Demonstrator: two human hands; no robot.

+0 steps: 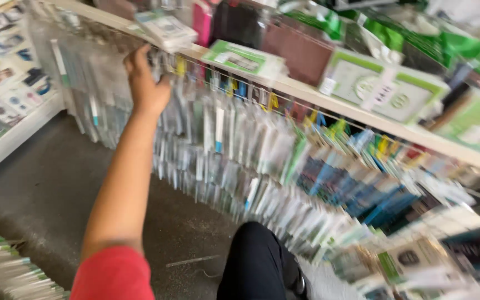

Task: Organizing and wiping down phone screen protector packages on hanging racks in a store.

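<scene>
Clear plastic packets (140, 83), hanging in tight rows from a rail under the shelf edge, are what I am reaching into: my left hand (146, 83) is stretching up and forward to the top of the rows, just below the pale wooden shelf (306, 91). My fingers are spreading among the packet tops and touching them, but the blur is keeping me from telling whether they are closing on any one packet or merely pressing against them. My bare forearm is running down from the hand to a red sleeve (115, 275) at the bottom of the view. My right hand is not showing anywhere. Further along the rail to the right, the hanging packets are turning green and blue (356, 189), clipped with small coloured pegs. On the shelf above, flat green and white boxes (243, 58) are lying beside a dark brown case (298, 53). Below, my knee in black trousers (254, 261) is pointing toward the display, over a dark grey floor (40, 183). Stacked packets (6, 269) are lying at the lower left corner.
</scene>
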